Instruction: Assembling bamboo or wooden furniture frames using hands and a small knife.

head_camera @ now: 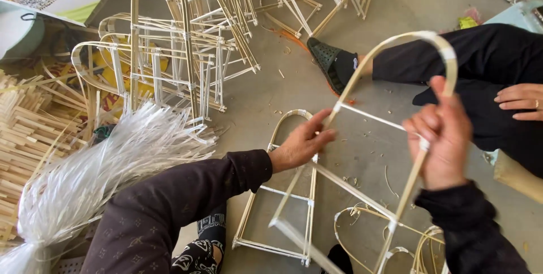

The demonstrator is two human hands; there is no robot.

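Note:
I hold an arched bamboo frame (421,37) up over the grey floor. My right hand (441,135) grips its right upright below the curved top. My left hand (302,144) pinches the left upright where a thin crossbar (373,117) meets it. The frame's lower crossbars run down toward me. A second arched frame (283,195) lies flat on the floor under my left hand.
Stacked arched frames (181,53) stand at the left and back. A bundle of clear plastic strips (96,172) lies at my left, with cut bamboo sticks (28,127) beyond. Another person sits at the right: dark trousers (486,59), green shoe (331,62), hand (520,101). Bent loops (418,246) lie near my knees.

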